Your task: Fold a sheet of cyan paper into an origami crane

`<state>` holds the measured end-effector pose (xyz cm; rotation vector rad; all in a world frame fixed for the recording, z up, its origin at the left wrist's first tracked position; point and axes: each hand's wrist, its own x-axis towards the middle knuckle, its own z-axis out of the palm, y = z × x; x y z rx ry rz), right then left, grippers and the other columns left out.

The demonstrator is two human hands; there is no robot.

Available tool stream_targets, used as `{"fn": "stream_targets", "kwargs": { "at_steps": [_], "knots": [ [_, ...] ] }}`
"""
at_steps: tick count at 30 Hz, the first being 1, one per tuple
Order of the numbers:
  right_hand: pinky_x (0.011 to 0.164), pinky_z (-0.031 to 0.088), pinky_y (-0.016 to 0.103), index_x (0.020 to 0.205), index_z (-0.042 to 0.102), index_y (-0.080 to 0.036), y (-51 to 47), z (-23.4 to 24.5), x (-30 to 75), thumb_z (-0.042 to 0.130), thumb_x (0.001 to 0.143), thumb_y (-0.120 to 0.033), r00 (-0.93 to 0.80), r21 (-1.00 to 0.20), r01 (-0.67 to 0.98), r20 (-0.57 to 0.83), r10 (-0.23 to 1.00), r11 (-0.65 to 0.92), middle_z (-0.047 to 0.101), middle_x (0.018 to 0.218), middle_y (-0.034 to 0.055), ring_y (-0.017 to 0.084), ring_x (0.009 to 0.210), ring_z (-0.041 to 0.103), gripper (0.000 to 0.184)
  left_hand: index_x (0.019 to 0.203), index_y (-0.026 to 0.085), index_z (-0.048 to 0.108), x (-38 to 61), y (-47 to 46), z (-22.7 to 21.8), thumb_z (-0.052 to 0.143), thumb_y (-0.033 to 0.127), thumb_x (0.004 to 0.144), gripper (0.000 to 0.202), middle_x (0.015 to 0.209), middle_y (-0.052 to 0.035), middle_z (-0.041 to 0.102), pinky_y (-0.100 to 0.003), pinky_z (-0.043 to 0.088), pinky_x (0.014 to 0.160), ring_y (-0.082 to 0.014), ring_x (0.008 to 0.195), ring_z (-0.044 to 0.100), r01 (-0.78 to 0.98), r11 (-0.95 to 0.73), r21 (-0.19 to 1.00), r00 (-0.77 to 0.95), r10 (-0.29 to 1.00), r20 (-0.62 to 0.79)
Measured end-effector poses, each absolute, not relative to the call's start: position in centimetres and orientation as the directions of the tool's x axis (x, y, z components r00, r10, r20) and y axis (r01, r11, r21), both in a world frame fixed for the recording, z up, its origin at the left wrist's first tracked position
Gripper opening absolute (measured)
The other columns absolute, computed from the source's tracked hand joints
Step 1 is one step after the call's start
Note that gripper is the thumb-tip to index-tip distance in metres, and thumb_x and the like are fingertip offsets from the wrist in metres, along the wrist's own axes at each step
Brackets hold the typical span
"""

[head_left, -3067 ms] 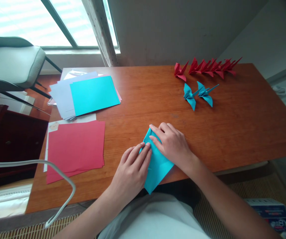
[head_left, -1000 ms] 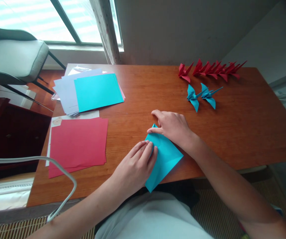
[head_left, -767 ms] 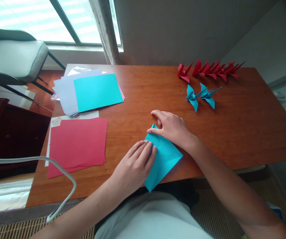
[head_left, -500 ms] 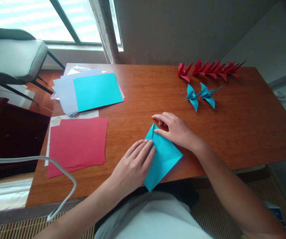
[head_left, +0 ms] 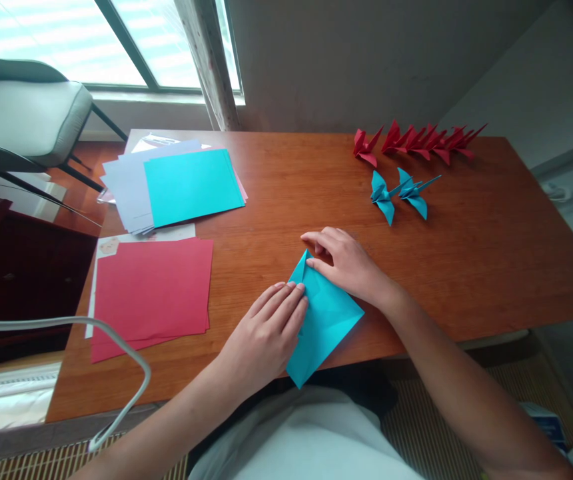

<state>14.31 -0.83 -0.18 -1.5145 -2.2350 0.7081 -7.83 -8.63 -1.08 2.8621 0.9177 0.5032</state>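
Note:
A folded turquoise paper [head_left: 327, 319] lies on the wooden table [head_left: 491, 253] near its front edge, its lower tip hanging over the edge. My left hand [head_left: 265, 333] rests flat on the paper's left side, fingers stretched out together. My right hand [head_left: 344, 261] presses on the paper's upper corner with curled fingers, thumb along the fold.
Two turquoise paper cranes [head_left: 397, 193] and a row of red paper cranes [head_left: 419, 141] stand at the back right. A stack of turquoise and pale sheets [head_left: 181, 185] and a stack of red sheets [head_left: 150, 292] lie at the left. A chair [head_left: 21, 120] stands by the window.
My right hand slid from the middle of the paper up to its top corner. The paper's right flap now lies flat and spread wider. My left hand has stayed on the left side.

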Motion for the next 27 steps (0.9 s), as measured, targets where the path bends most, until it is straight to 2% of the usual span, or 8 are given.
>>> {"fn": "stream_targets", "kwargs": {
  "at_steps": [5,8,10,12,15,18,23,27],
  "knots": [
    [0.089,0.047,0.036,0.122,0.064,-0.019,-1.2,0.2,13.8,0.063,0.090,-0.027,-0.337,-0.552,0.784,0.009,0.941,0.286,0.065,0.097,0.0062,0.023,0.095,0.058,0.033,0.132,0.004,0.063,-7.9,-8.6,-1.2,0.049,0.020,0.097,0.041,0.144,-0.0172,0.060,-0.047,0.044,0.118,-0.0305,0.137,0.053,0.545,-0.812,0.207,0.767,0.583,0.269],
    [0.091,0.046,0.036,0.124,0.064,-0.017,-1.4,0.4,13.5,0.059,0.087,-0.020,-0.325,-0.537,0.795,0.012,0.946,0.280,0.065,0.100,0.0073,0.023,0.098,0.058,0.037,0.132,0.004,0.063,-7.9,-8.7,-1.2,0.048,0.020,0.098,0.040,0.145,-0.0172,0.059,-0.047,0.044,0.118,-0.0305,0.137,0.053,0.545,-0.813,0.206,0.764,0.583,0.276],
    [0.090,0.047,0.035,0.120,0.065,-0.018,-1.5,0.4,13.4,0.057,0.088,-0.018,-0.326,-0.563,0.780,0.006,0.945,0.273,0.065,0.097,0.0060,0.022,0.095,0.059,0.033,0.131,0.004,0.063,-7.9,-8.7,-1.2,0.048,0.020,0.098,0.040,0.145,-0.0168,0.060,-0.046,0.044,0.118,-0.0301,0.137,0.053,0.548,-0.812,0.204,0.762,0.584,0.280],
    [0.089,0.047,0.035,0.118,0.066,-0.019,-1.5,0.4,13.3,0.060,0.090,-0.026,-0.309,-0.566,0.783,0.003,0.951,0.256,0.066,0.096,0.0058,0.022,0.094,0.059,0.029,0.131,0.005,0.063,-7.9,-8.7,-1.2,0.047,0.020,0.098,0.040,0.144,-0.0165,0.060,-0.046,0.044,0.117,-0.0299,0.137,0.054,0.550,-0.810,0.202,0.762,0.586,0.276],
    [0.089,0.047,0.037,0.125,0.063,-0.019,-1.6,0.1,13.0,0.069,0.087,-0.042,-0.271,-0.501,0.831,0.020,0.962,0.244,0.067,0.106,0.0084,0.026,0.100,0.059,0.045,0.131,0.004,0.063,-7.9,-8.7,-1.2,0.047,0.020,0.098,0.040,0.143,-0.0172,0.061,-0.047,0.045,0.116,-0.0305,0.136,0.054,0.547,-0.814,0.198,0.764,0.581,0.279],
    [0.090,0.047,0.038,0.129,0.061,-0.020,-1.6,-0.2,12.7,0.070,0.087,-0.041,-0.251,-0.463,0.856,0.015,0.968,0.229,0.067,0.111,0.0092,0.027,0.103,0.059,0.048,0.131,0.004,0.063,-7.9,-8.7,-1.1,0.047,0.020,0.098,0.040,0.143,-0.0173,0.061,-0.047,0.045,0.116,-0.0306,0.136,0.054,0.545,-0.816,0.193,0.766,0.578,0.282],
    [0.089,0.046,0.036,0.128,0.061,-0.022,-1.4,-0.2,12.6,0.071,0.088,-0.040,-0.231,-0.472,0.859,-0.012,0.973,0.199,0.068,0.110,0.0079,0.025,0.102,0.060,0.045,0.132,0.004,0.063,-7.9,-8.6,-1.1,0.048,0.019,0.098,0.040,0.144,-0.0180,0.060,-0.047,0.044,0.117,-0.0308,0.136,0.054,0.543,-0.816,0.197,0.769,0.578,0.274],
    [0.085,0.047,0.036,0.129,0.062,-0.022,-1.5,-0.1,12.3,0.072,0.086,-0.045,-0.204,-0.441,0.879,-0.003,0.979,0.182,0.067,0.111,0.0087,0.027,0.102,0.059,0.050,0.130,0.004,0.065,-7.8,-8.6,-1.1,0.048,0.019,0.098,0.039,0.142,-0.0176,0.061,-0.046,0.044,0.117,-0.0310,0.135,0.055,0.543,-0.820,0.184,0.769,0.573,0.285]
  ]
}}
